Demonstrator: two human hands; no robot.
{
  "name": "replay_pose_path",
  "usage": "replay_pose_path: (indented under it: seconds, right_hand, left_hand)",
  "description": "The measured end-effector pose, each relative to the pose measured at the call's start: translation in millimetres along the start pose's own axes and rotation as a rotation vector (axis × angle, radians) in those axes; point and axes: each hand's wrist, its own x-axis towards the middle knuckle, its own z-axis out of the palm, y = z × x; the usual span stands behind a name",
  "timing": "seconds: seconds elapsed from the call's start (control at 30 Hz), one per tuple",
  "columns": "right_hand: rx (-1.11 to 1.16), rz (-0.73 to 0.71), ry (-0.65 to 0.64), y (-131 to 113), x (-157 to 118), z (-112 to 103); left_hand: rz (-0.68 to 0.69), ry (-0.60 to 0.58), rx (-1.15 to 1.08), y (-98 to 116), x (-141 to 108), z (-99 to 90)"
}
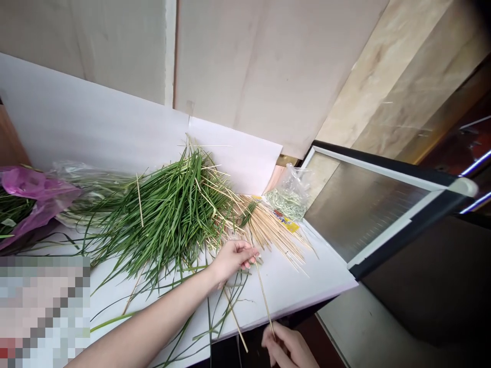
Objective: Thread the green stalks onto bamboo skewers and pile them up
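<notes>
A thin bamboo skewer (263,291) runs between my two hands over the front of the table. My left hand (238,257) is closed, thumb and fingers pinching around the skewer's far end; a small pale bit shows at the fingertips. The near end is in my right hand (289,347), its fingers curled round it past the table edge. Beyond and left of my left hand lies a large heap of green chives (172,209). Just past that hand, many loose bamboo skewers (272,225) lie fanned out, with a small green bundle (248,213) among them.
A clear plastic bag (289,197) of pale green pieces stands at the back right. A framed glass panel (368,204) borders the table's right side. Pink plastic (34,189) lies at far left. Loose chive leaves and a skewer (236,319) lie near the white table's (330,266) front edge.
</notes>
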Motion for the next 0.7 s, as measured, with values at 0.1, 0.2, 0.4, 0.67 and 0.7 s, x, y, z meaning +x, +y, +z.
replay_pose_path:
  seconds: [0.1,0.2,0.4,0.67,0.7]
  right_hand:
    - [0.083,-0.018,0.090,-25.1,21.0,-6.4]
    - [0.169,-0.009,0.154,-29.5,38.8,-7.5]
    - [0.204,0.016,0.174,-3.2,37.1,-7.7]
    - [0.220,0.054,0.174,11.7,34.3,-4.0]
    - [0.224,0.057,0.180,12.3,35.3,-2.1]
  left_hand:
    - [-0.005,-0.064,0.083,-6.5,-4.0,2.4]
    - [-0.013,-0.142,0.180,-13.8,-3.7,-0.9]
    - [0.123,0.039,1.063,-8.9,7.0,-33.9]
    - [0.110,0.100,1.273,-20.9,20.8,-31.3]
    - [0.105,0.108,1.267,-22.4,22.8,-29.6]
